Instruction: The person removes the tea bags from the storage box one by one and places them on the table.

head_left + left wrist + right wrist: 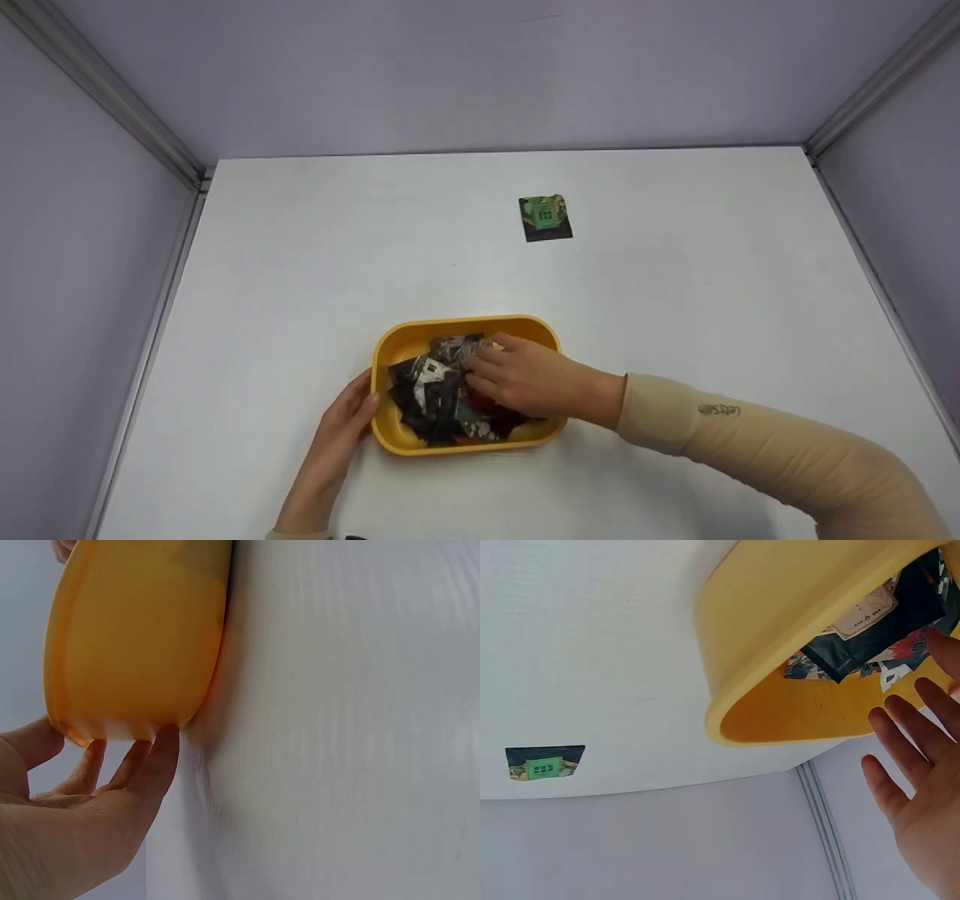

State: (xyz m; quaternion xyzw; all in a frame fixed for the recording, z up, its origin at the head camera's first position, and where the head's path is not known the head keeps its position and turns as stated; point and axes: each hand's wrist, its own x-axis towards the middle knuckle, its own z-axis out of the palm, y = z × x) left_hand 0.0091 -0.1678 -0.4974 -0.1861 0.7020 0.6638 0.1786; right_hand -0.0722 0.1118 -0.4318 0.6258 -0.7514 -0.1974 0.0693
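A yellow plastic bin holds a pile of small dark packets, some with pale or red printed labels. My left hand touches the outside of the bin's left end. In the left wrist view its fingertips rest against the end wall, with the thumb near the rim. My right hand reaches over the bin's right side, above the packets. Its fingers look bent downward in the head view. The right wrist view shows that hand with fingers spread apart and nothing held between them.
One dark packet with a green label lies flat on the white table, beyond the bin. Pale panels enclose the table at the back and both sides, with metal strips at the corners.
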